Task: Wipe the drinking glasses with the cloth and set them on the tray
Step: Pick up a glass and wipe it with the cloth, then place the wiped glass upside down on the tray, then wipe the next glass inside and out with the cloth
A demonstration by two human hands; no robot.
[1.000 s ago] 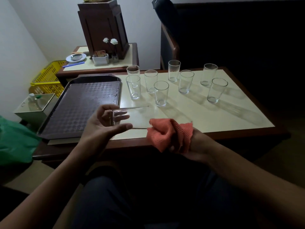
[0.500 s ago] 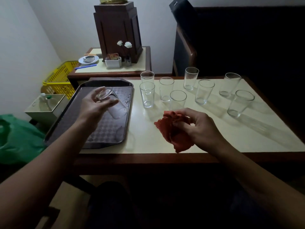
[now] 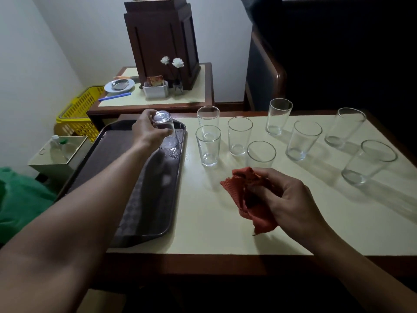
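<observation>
Glass (image 3: pixel 170 141), upside down at the tray's (image 3: pixel 108 154) far corner, upper left of centre: probably light, slick, brittle. My left hand (image 3: pixel 146 132) curls fingers round its walls; my right hand (image 3: pixel 291 199) clutches the cloth (image 3: pixel 243 199).

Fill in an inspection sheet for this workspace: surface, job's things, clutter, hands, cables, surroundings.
Surface: cream table with a brown edge.
Job's things: dark tray at the table's left; eight upright glasses on the table; one inverted glass over the tray's far corner, contact unclear; orange cloth.
Clutter: nothing seen.
Hands: left hand grips the inverted glass; right hand holds the orange cloth.
Cables: nothing seen.
Surroundings: side table with wooden box, white flowers, plate; yellow basket; green bag.
</observation>
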